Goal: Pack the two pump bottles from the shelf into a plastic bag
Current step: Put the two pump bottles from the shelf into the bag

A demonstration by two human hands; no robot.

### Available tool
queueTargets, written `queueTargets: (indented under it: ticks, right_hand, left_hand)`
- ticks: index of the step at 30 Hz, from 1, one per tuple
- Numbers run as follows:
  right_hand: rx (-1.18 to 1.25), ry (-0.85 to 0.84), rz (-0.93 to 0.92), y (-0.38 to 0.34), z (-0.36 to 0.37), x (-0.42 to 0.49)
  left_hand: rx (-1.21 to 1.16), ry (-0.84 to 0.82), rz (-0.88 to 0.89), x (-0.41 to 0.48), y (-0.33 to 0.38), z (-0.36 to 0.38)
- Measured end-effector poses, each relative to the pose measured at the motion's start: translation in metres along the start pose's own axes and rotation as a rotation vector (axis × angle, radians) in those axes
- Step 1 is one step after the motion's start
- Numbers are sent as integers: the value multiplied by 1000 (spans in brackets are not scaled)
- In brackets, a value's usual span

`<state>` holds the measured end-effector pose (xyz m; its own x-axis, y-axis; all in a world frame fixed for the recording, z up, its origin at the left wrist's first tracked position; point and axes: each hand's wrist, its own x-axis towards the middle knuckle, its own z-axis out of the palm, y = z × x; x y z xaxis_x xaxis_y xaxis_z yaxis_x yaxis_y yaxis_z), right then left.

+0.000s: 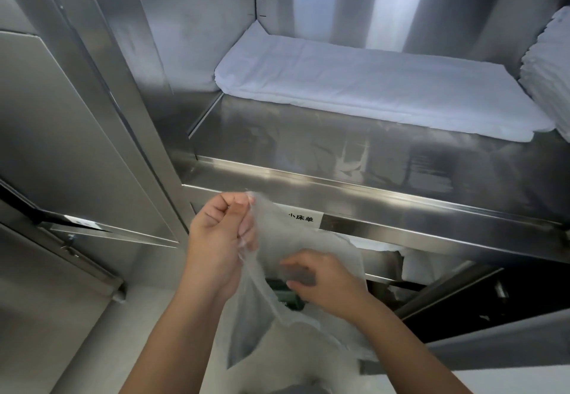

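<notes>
My left hand (220,233) pinches top edge of thin translucent plastic bag (296,273), hanging long axis down. My right hand (324,279) reaches inside bag mouth, fingers curled; grip unclear. Pump bottles not visible; dark green shape below right hand unidentifiable.

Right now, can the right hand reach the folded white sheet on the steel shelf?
Probably yes: the folded white sheet lies open on the shelf with nothing before it, but the right hand is busy in the plastic bag.
</notes>
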<state>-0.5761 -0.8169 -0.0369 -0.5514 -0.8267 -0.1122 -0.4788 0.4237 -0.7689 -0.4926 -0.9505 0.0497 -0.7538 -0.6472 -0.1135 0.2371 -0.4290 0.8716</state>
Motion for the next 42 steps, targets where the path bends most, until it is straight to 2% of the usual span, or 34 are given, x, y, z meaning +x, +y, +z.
queueTargets:
  ticks: [3, 6, 18, 24, 34, 42]
  right_hand:
    - [57, 18, -33, 5, 4, -6]
    - [86, 65, 35, 15, 3, -10]
    - [64, 300, 286, 76, -15, -36]
    - [-7, 307, 440, 108, -19, -51]
    - [96, 272, 694, 143, 1, -72]
    - [140, 335, 703, 147, 6, -77]
  left_hand:
    - [-69, 36, -92, 0, -7, -3]
    - [-89, 14, -140, -2, -12, -4]
    - [-70, -29, -131, -5, -4, -7]
    - [-43, -2, -102, -4, 1, -6]
    - [-20, -8, -81, -3, 4, -2]
    - [-20, -15, -54, -1, 7, -11]
